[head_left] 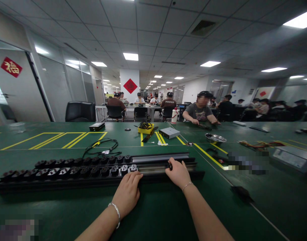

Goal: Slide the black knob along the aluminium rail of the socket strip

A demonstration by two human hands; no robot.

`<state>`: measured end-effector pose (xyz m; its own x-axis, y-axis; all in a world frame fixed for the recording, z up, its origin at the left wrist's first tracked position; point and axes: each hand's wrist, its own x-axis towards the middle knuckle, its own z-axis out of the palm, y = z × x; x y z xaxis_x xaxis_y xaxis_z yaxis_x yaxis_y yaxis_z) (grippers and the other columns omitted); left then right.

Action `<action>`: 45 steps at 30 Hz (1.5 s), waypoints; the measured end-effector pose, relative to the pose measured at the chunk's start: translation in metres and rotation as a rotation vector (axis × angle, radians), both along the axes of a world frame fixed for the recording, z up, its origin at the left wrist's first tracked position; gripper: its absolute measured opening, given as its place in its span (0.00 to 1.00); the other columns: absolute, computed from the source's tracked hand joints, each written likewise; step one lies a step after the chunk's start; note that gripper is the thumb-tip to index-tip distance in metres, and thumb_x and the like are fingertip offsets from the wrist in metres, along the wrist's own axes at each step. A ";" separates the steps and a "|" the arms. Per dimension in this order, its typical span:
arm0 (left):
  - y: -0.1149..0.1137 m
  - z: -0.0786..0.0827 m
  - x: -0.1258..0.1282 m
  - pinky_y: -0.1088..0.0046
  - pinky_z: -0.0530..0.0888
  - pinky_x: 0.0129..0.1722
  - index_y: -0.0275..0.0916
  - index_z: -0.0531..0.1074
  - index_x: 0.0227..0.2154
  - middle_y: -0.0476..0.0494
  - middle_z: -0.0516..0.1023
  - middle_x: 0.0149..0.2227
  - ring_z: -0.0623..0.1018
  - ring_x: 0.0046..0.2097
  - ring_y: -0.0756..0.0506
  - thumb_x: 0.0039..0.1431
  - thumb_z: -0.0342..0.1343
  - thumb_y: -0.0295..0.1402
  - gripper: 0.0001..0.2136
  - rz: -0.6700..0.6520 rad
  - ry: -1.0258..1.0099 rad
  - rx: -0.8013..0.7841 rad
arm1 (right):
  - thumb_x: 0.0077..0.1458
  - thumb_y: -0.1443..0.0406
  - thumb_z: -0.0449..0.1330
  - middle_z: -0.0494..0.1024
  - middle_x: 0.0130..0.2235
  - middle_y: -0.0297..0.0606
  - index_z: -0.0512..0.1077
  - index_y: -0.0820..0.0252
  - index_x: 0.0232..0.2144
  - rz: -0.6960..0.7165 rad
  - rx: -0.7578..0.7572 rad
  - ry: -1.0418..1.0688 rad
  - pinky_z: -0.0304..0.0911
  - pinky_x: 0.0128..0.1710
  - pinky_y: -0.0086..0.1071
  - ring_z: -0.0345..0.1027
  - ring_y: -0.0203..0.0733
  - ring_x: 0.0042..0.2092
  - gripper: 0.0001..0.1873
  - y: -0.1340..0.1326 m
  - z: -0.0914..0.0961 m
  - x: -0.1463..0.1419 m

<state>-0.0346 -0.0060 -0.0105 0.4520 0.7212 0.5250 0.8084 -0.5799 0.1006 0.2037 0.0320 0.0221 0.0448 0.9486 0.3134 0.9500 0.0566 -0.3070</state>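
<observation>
A long black track rail (98,181) lies across the green table in front of me, with several round black socket modules (75,172) lined up in its left and middle part. My left hand (128,188) is closed over the rail's front edge, just right of the last module. Farther right, my right hand (177,172) pinches a small black piece (170,165) above the bare part of the rail; the fingers hide most of it. Directly behind lies a second black rail (159,158), also carrying several modules on its left side.
Beyond the rails are a black cable (115,146), a yellow tray (146,130) of cords, a grey box (169,133) and a metal bowl (216,138). A co-worker (201,112) sits across the table. At right lie a silver box (291,158) and a black object (242,193).
</observation>
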 end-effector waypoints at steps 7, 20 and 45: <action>-0.001 0.002 0.001 0.62 0.61 0.54 0.40 0.61 0.48 0.44 0.66 0.49 0.64 0.52 0.45 0.46 0.45 0.20 0.23 -0.005 -0.002 0.003 | 0.46 0.65 0.50 0.73 0.33 0.36 0.63 0.56 0.34 0.005 -0.005 0.007 0.43 0.49 0.37 0.63 0.39 0.37 0.10 0.000 -0.001 0.002; -0.001 0.002 0.000 0.60 0.61 0.54 0.39 0.61 0.48 0.43 0.66 0.49 0.64 0.52 0.44 0.47 0.44 0.20 0.23 -0.007 -0.002 -0.016 | 0.46 0.66 0.50 0.73 0.32 0.36 0.63 0.57 0.34 0.005 -0.009 -0.018 0.46 0.46 0.34 0.63 0.39 0.37 0.09 0.000 0.001 0.001; -0.001 0.002 0.000 0.60 0.61 0.53 0.40 0.61 0.48 0.43 0.66 0.49 0.65 0.51 0.44 0.47 0.45 0.20 0.23 -0.011 -0.009 -0.008 | 0.45 0.67 0.51 0.72 0.32 0.36 0.62 0.57 0.33 0.000 0.001 -0.031 0.49 0.34 0.28 0.62 0.39 0.36 0.09 -0.001 0.002 0.003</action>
